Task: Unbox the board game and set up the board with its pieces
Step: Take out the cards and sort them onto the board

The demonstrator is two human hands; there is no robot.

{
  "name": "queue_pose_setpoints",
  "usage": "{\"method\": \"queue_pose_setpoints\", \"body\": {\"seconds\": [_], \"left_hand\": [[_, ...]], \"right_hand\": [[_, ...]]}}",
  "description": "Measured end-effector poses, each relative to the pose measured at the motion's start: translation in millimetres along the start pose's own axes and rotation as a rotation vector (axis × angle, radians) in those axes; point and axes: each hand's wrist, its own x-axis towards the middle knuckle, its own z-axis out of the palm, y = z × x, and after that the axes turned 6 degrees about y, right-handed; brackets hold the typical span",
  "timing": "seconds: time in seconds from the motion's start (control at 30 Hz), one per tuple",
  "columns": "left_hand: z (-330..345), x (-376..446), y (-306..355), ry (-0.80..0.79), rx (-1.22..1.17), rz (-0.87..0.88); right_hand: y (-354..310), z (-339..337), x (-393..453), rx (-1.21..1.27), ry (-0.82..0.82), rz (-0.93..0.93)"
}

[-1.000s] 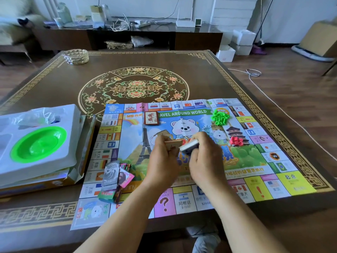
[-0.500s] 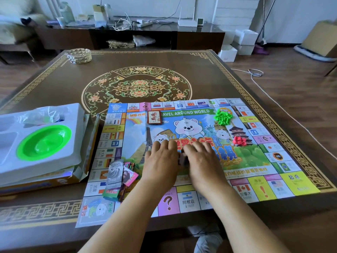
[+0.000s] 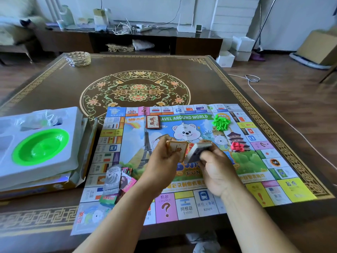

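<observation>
Both hands are up over the middle of the board (image 3: 184, 207), which lies flat on the table (image 3: 54, 84). Left hand (image 3: 162, 161) pinches a small orange-edged card stack (image 3: 176, 148), right hand (image 3: 215, 168) curls around a second stack (image 3: 198, 150), the two stacks touching. Paper money (image 3: 114, 181) sits near the left edge, box tray (image 3: 40, 143) beside it. Further out: red card deck (image 3: 152, 122), green pieces (image 3: 221, 122), red pieces (image 3: 237, 146)

A dark brown tabletop (image 3: 209, 84) with gold fret borders and a floral medallion stands on a wood plank floor (image 3: 284, 92). Beyond its far edge, a low dark cabinet (image 3: 198, 45) lines the white wall (image 3: 145, 8). White boxes (image 3: 237, 48) sit by the cabinet's right end.
</observation>
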Motion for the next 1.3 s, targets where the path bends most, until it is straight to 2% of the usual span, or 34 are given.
{"method": "queue_pose_setpoints", "body": {"seconds": [0.13,0.23,0.4,0.6,0.77,0.93,1.07,1.3], "left_hand": [[0.3,-0.3,-1.4,0.029,0.015,0.01],[1.8,-3.2,0.4,-0.024,0.018,0.037],[1.0,-5.6,2.4,-0.095,-0.01,0.054],[0.0,-11.7,6.0,-0.137,0.088,0.192],[-1.6,-9.8,4.0,-0.138,0.101,0.199],[0.1,-7.7,-4.7,-0.08,0.157,0.101],[0.1,-5.4,-12.5,-0.057,0.234,0.06],[-0.8,-3.8,-15.0,-0.049,0.344,0.093]], "right_hand": [[-4.2,-1.9,-0.3,0.078,-0.024,0.031],[-4.1,-2.7,0.9,0.144,-0.056,0.061],[-11.6,-8.2,-0.3,0.269,-0.306,0.117],[-9.9,-14.2,2.0,0.244,-0.427,0.039],[-10.5,-14.0,2.4,0.174,-0.353,-0.004],[3.5,-7.7,5.2,-0.051,-0.171,-0.126],[10.1,-7.8,6.3,-0.231,-0.157,-0.17],[11.5,-11.0,5.4,-0.52,-0.126,-0.228]]}}
